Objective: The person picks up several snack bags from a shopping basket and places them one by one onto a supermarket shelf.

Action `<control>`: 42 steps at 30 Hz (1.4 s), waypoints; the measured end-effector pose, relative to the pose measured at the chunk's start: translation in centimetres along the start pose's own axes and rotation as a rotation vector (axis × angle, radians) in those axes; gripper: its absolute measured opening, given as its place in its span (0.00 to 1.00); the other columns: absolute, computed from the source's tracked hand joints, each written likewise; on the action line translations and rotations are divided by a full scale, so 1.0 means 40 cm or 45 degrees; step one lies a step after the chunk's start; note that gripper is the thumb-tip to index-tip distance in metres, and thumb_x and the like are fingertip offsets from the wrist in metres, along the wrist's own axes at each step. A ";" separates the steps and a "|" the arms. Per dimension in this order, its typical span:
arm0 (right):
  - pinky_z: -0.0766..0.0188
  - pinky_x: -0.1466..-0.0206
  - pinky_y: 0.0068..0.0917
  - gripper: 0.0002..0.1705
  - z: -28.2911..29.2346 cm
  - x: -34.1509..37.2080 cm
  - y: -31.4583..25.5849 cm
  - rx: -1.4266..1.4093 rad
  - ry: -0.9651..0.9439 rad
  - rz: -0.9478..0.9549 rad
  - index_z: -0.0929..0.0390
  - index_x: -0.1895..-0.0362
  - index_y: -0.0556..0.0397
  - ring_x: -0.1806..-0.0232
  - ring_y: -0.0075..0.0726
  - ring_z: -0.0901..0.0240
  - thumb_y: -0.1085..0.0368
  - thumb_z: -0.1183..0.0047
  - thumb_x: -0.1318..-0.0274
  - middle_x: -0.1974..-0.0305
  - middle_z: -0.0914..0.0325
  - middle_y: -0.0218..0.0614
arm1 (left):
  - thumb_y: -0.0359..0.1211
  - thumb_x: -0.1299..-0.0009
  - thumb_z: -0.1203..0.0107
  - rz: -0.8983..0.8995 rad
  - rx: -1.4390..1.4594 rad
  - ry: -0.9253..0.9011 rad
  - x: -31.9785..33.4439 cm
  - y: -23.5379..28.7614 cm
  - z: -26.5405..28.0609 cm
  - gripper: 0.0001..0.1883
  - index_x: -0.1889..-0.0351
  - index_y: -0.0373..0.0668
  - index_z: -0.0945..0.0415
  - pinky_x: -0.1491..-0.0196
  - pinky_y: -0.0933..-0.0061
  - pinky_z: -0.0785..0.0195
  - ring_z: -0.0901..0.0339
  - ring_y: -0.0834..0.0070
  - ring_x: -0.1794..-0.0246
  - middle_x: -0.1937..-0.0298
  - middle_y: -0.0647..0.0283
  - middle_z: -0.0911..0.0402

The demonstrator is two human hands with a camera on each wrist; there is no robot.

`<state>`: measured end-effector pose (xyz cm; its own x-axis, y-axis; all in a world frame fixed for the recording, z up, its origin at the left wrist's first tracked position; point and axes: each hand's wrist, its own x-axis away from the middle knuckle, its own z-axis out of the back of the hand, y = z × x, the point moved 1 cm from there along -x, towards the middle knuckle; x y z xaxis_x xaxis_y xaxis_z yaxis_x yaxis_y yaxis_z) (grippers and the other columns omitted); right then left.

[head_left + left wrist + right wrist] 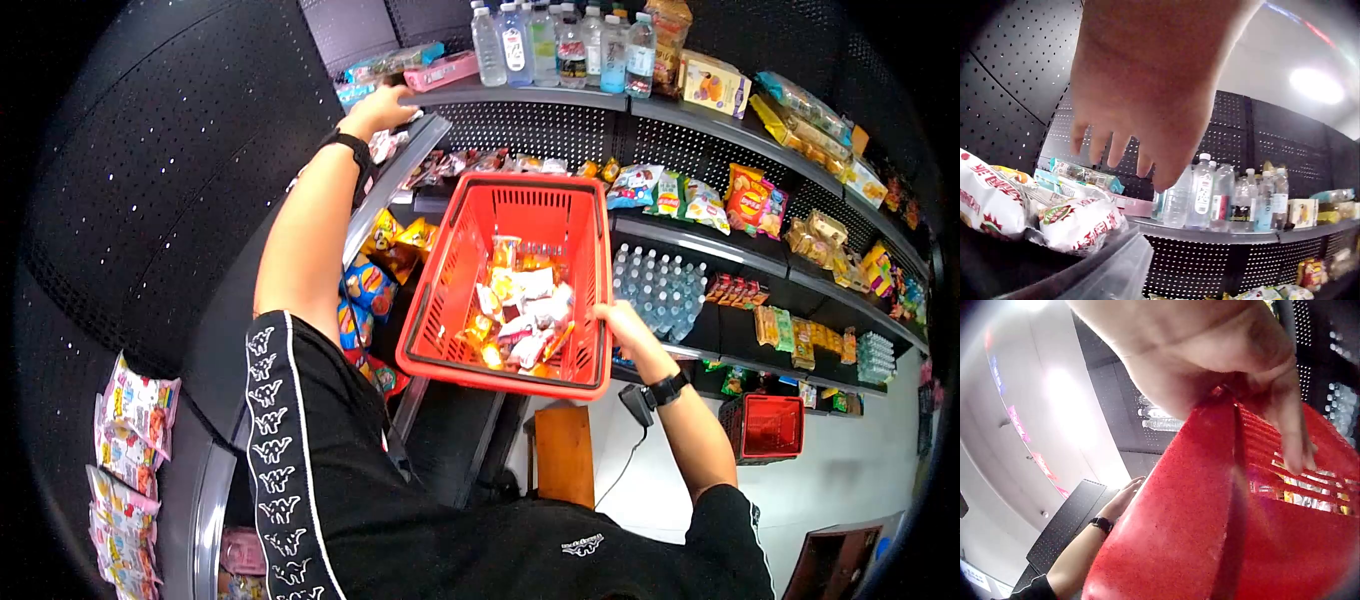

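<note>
My right hand (625, 325) grips the rim of a red shopping basket (462, 255) at its right side. In the right wrist view, its fingers (1291, 434) curl over the slotted wall. Inside the basket lie several small wrapped snacks (515, 310), white, yellow and orange. My left hand (378, 110) reaches over the upper shelf at the left, holding nothing. The left wrist view shows its fingers (1119, 150) spread and pointing down, above white packets with red print (1082, 225). Behind them are a pink box (442, 72) and a blue-trimmed package (1088, 175).
Drink bottles (560, 50) stand along the upper shelf (540, 97). Chip bags (745, 195) line the shelf below, with shrink-wrapped water bottles (660, 290) lower down. Another red basket (765, 428) sits at the right. An orange-brown stool (563, 455) stands beneath the held basket.
</note>
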<state>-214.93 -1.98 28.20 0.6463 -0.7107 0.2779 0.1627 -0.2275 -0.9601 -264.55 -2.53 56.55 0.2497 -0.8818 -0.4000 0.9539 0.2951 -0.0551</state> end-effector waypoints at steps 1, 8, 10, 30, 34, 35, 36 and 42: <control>0.30 0.81 0.23 0.14 -0.006 0.018 -0.010 -0.003 0.025 -0.005 0.19 0.64 0.57 0.80 0.29 0.23 0.61 0.50 0.51 0.75 0.20 0.34 | 0.50 0.37 0.43 0.147 0.101 -0.217 -0.014 -0.001 -0.001 0.29 0.37 0.58 0.28 0.39 0.56 0.35 0.28 0.56 0.39 0.37 0.52 0.27; 0.32 0.76 0.23 0.11 0.014 0.023 -0.008 0.115 0.058 -0.031 0.20 0.70 0.55 0.76 0.27 0.24 0.61 0.50 0.52 0.75 0.21 0.32 | 0.42 0.39 0.41 0.328 -0.148 -0.078 -0.040 -0.052 -0.118 0.25 0.41 0.54 0.24 0.42 0.61 0.31 0.23 0.61 0.44 0.45 0.53 0.20; 0.30 0.68 0.24 0.13 0.018 0.013 0.005 0.095 0.051 -0.002 0.19 0.66 0.57 0.73 0.28 0.24 0.63 0.50 0.51 0.72 0.20 0.33 | 0.42 0.39 0.40 0.319 -0.160 -0.023 -0.020 -0.033 -0.090 0.22 0.45 0.54 0.22 0.44 0.61 0.30 0.22 0.62 0.46 0.48 0.54 0.19; 0.27 0.62 0.26 0.13 0.041 -0.023 0.020 -0.048 0.113 0.159 0.19 0.65 0.63 0.70 0.31 0.22 0.65 0.48 0.51 0.68 0.18 0.37 | 0.62 0.36 0.45 0.031 0.176 -0.342 0.137 -0.038 0.095 0.42 0.33 0.41 0.35 0.33 0.62 0.41 0.33 0.56 0.34 0.35 0.46 0.31; 0.28 0.66 0.25 0.13 0.038 -0.023 0.031 -0.079 0.130 0.156 0.20 0.65 0.62 0.72 0.28 0.23 0.66 0.51 0.49 0.71 0.19 0.35 | 0.62 0.42 0.41 0.179 0.252 -0.568 0.191 -0.073 0.044 0.43 0.32 0.49 0.34 0.33 0.58 0.43 0.36 0.54 0.32 0.33 0.46 0.34; 0.27 0.65 0.26 0.13 0.040 -0.021 0.034 -0.068 0.139 0.146 0.20 0.66 0.62 0.71 0.29 0.23 0.66 0.51 0.50 0.70 0.19 0.36 | 0.62 0.42 0.41 0.210 0.200 -0.535 0.200 -0.059 0.045 0.41 0.33 0.52 0.33 0.33 0.57 0.43 0.35 0.54 0.33 0.33 0.46 0.33; 0.27 0.64 0.26 0.13 0.043 -0.019 0.029 -0.055 0.146 0.135 0.20 0.66 0.63 0.71 0.30 0.22 0.65 0.50 0.52 0.70 0.19 0.37 | 0.60 0.41 0.41 0.194 0.169 -0.501 0.203 -0.055 0.043 0.38 0.35 0.55 0.31 0.33 0.54 0.43 0.34 0.52 0.34 0.35 0.46 0.31; 0.27 0.63 0.27 0.14 0.039 0.005 0.039 0.013 0.148 0.114 0.20 0.67 0.64 0.70 0.31 0.22 0.65 0.50 0.52 0.70 0.19 0.38 | 0.59 0.35 0.49 0.229 -0.131 -0.388 0.227 -0.027 0.016 0.33 0.35 0.57 0.33 0.35 0.51 0.42 0.35 0.52 0.33 0.35 0.47 0.33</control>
<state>-213.38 -1.45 26.70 0.5676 -0.8005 0.1924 0.1164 -0.1534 -0.9813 -263.22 -11.09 53.58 0.4646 -0.8771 -0.1218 0.8725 0.4769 -0.1064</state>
